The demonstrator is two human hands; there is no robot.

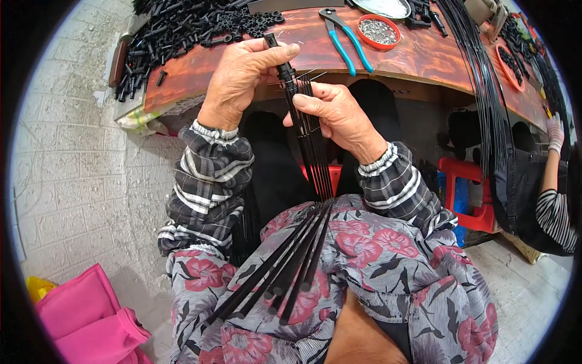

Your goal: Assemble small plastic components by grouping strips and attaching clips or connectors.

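Observation:
A black umbrella frame (318, 164) runs from my hands down across my lap, its thin ribs bunched at the middle and fanning out over the floral apron (370, 242). My left hand (242, 76) is closed around the black plastic tube (285, 68) at its upper end, thumb near the top. Just below and to the right, my right hand (336, 115) pinches the ribs beside the tube between thumb and fingers. A few thin rib ends stick out above the right hand. What lies under the curled fingers is hidden.
On the reddish wooden table (424, 54) lie heaped black plastic parts (182, 30), blue-handled pliers (345, 42) and a red dish of small metal pieces (379, 31). Long black ribs (479, 79) hang over the edge. A co-worker's gloved hand (555, 133) is at right, near a red stool (467, 194).

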